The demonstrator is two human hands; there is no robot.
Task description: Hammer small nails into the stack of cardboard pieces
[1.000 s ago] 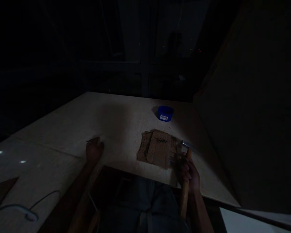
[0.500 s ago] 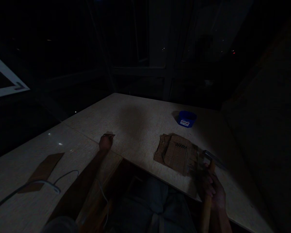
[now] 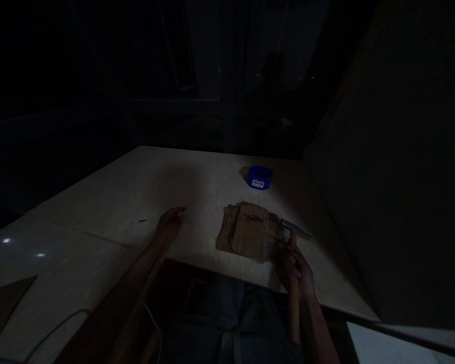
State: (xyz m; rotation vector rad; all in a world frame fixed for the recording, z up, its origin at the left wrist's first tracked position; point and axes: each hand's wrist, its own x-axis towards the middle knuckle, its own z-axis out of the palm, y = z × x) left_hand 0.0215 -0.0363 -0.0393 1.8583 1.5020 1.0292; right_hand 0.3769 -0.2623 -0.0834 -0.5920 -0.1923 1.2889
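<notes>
A hammer (image 3: 293,308) with a wooden handle and metal head is in my right hand (image 3: 300,270), its head up beside folded brown cardboard (image 3: 250,232). On the cardboard lies a row of small dark pieces (image 3: 254,218), too dim to name surely. My left hand (image 3: 170,222) is over the pale table, fingers stretched to the right, with nothing visible in them. Just left of it, a small dark nail-like piece (image 3: 143,220) rests on the table.
A blue plastic tub (image 3: 260,177) with a white label stands behind the cardboard. At the lower left lie another cardboard piece (image 3: 7,303) and a cable (image 3: 56,328). A dark wall (image 3: 382,202) rises on the right. The room is very dim.
My left hand has let go of a small thin dark piece, which now lies on the table, and has moved right. The view has turned right; my right hand still grips the hammer.
</notes>
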